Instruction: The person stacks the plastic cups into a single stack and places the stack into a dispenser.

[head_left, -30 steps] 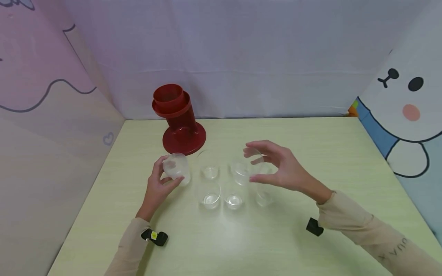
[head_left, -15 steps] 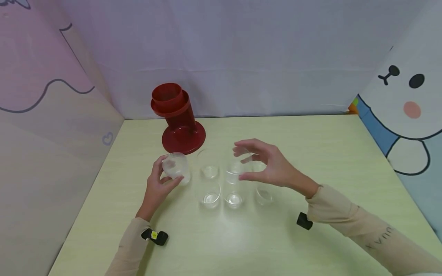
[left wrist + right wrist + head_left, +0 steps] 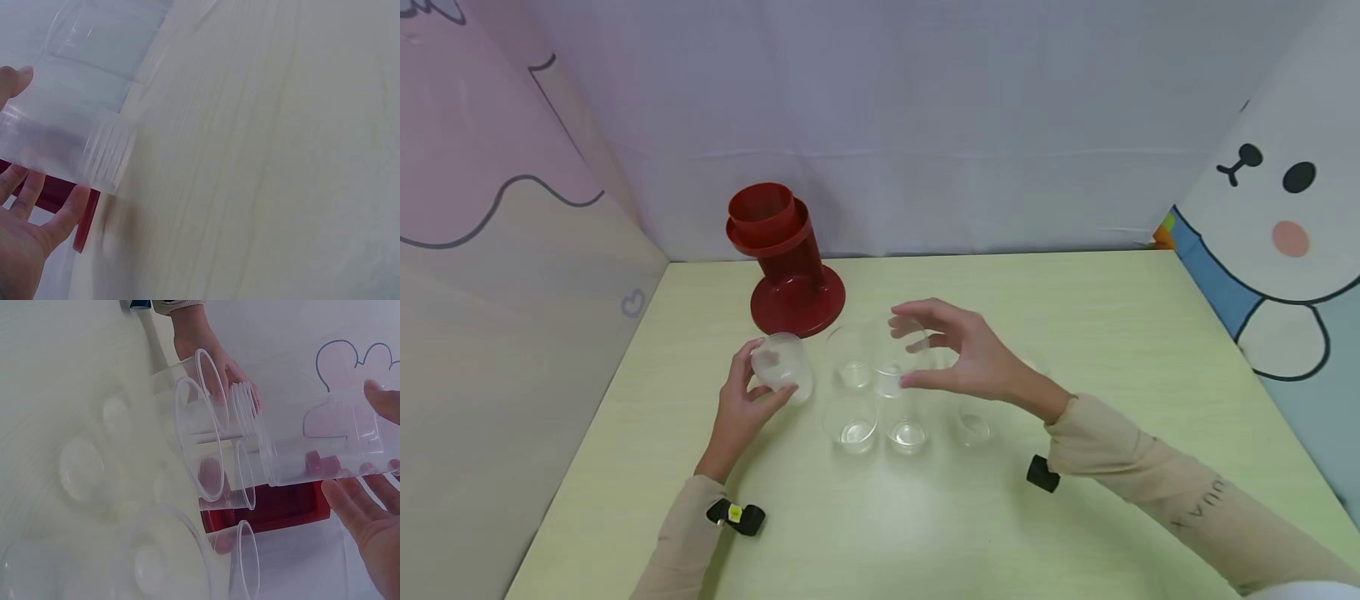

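My left hand [image 3: 743,412] grips a stack of clear plastic cups [image 3: 786,367] between thumb and fingers. Several close-set rims [image 3: 106,156] of that stack face the table in the left wrist view. To the right, my right hand [image 3: 962,354] holds a clear plastic cup [image 3: 294,459] above the table, its rim end toward the tabletop. Close-set rim lines show on it. Between and below the hands stand several more clear cups, mouths up, among them a front left cup [image 3: 854,429], a front middle cup [image 3: 907,432] and a front right cup [image 3: 973,427].
A red round-based stand [image 3: 796,292] with a red cup-like top [image 3: 763,208] is behind the left hand. The pale table [image 3: 880,525] meets a hanging cloth [image 3: 925,150] at the back. Printed panels flank both sides.
My right hand has moved left with its cup, over the standing cups and closer to the left hand. The left hand and its stack have stayed nearly still.
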{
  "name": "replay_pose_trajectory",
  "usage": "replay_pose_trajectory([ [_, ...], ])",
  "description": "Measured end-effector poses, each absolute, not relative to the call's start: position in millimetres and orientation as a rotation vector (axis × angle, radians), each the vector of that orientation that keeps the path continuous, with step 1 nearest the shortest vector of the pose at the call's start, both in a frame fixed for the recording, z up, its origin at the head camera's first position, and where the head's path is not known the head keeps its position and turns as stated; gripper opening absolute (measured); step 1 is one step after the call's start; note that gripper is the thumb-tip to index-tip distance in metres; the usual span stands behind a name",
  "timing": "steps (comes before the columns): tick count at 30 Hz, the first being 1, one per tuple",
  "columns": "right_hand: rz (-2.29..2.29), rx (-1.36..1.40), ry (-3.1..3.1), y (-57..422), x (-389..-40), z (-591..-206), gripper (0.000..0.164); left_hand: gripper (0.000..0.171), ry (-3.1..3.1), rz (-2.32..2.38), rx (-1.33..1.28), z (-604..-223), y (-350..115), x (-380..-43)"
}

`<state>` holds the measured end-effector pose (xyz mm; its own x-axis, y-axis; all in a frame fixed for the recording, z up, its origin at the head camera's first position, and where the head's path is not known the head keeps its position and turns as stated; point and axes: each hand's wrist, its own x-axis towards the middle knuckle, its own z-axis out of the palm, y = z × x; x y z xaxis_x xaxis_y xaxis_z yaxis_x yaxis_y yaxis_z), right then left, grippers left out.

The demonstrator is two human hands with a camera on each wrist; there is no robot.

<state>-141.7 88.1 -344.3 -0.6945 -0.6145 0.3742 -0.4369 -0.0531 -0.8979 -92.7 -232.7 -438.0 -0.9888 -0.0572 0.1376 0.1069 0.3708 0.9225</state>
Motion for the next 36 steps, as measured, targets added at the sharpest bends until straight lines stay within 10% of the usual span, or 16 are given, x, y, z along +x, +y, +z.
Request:
replay_pose_trajectory([
  [36, -1.768, -1.102, 2.061, 44.0, -157.4, -347.3, 0.066, 0.077, -2.485, -1.706, -0.034, -439.8, -234.0, -92.9],
])
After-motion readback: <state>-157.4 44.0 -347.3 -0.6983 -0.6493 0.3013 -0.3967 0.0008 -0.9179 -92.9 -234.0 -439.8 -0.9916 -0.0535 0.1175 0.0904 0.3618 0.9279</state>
